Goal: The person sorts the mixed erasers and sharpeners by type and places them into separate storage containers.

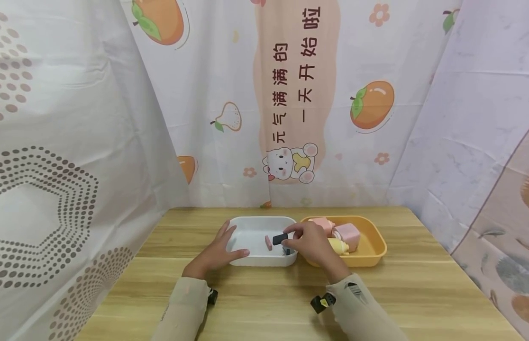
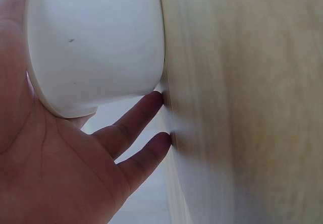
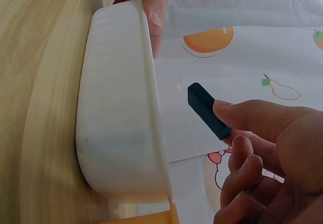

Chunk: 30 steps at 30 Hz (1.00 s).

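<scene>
Pinching a small dark block [image 1: 279, 238] between thumb and fingertips, the right hand [image 1: 312, 244] holds it just above the white tray [image 1: 247, 258], with the grip clamped on the block's near end. A pink piece [image 1: 269, 242] lies inside the tray, just beside the grip. The left hand [image 1: 216, 254] rests against the tray's opposite wall, fingers straight and spread on the counter [image 1: 418, 293]. Behind the right hand, an orange tray [image 1: 371, 258] touching the white one holds pink and yellow blocks [image 1: 347, 237].
</scene>
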### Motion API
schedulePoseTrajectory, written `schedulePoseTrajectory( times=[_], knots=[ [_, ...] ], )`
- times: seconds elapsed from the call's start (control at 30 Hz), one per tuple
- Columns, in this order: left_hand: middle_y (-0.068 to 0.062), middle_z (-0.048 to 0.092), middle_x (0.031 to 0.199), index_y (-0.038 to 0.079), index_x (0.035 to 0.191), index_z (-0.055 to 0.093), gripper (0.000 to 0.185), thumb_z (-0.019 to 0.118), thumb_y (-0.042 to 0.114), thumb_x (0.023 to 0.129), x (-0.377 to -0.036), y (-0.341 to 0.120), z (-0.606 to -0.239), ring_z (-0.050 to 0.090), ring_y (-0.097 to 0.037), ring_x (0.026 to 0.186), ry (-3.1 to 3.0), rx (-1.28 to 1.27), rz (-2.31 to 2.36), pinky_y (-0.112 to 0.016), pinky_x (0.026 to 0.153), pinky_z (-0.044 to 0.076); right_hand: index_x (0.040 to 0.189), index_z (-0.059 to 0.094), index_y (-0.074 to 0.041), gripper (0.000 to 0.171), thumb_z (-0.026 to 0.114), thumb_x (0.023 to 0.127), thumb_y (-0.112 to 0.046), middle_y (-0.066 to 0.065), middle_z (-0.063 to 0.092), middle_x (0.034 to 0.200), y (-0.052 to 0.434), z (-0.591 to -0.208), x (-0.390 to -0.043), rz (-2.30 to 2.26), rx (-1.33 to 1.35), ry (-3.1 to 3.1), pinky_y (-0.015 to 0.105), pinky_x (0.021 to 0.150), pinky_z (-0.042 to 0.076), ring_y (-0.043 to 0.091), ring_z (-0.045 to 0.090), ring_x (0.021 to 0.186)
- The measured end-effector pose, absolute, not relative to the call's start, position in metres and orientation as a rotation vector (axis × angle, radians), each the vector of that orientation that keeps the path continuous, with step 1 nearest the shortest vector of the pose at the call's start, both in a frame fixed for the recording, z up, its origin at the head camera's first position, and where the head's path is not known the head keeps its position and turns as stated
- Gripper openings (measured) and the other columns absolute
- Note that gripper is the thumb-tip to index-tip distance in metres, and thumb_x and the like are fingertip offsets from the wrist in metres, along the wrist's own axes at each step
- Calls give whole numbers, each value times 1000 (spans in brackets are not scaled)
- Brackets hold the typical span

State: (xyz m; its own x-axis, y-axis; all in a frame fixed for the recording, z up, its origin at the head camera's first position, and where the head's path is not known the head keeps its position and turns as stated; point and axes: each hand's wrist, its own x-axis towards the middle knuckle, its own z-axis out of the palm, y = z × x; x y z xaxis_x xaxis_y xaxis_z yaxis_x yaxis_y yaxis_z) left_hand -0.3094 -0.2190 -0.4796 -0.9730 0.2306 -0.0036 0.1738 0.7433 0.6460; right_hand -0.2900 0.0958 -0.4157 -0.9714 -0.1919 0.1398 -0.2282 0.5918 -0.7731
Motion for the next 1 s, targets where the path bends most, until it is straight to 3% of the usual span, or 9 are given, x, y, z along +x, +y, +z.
schedulePoseTrajectory(
  times=[1.0],
  knots=[
    [-6,-6,176,16,167,21,109,72,68,86,-308,-217,-476,16,-41,159,2860,334,1036,-70,119,26,105,82,-23,23,87,83,-21,1,62,78,98,-419,-290,1315,353,-2761,27,57,43,19,55,74]
  ],
)
